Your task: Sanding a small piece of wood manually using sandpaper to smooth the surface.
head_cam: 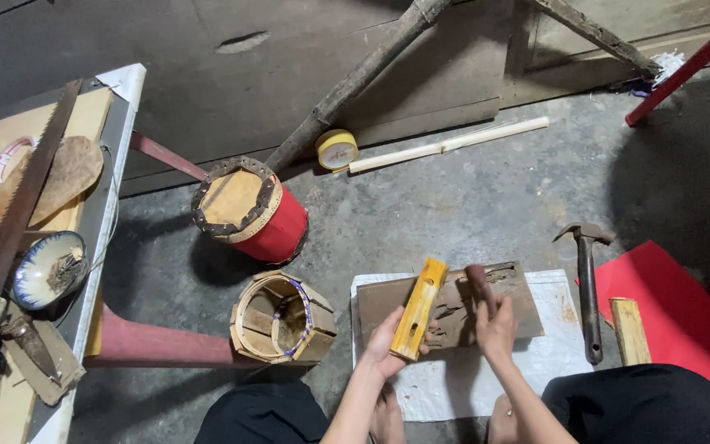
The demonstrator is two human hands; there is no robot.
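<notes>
Our left hand (385,344) grips the lower end of a yellow bamboo piece (420,307), propped slanting on the worn wooden board (454,306) that lies over a white sheet (552,362) on the floor. Our right hand (496,329) is closed round a dark tool handle (479,283), held upright just beside the bamboo — wrist bent, forearm coming up from our knee. We judge the risk plain: the round bamboo could roll on the board, and the tool could slip toward our left fingers. A hammer (588,288) lies near, untouched.
</notes>
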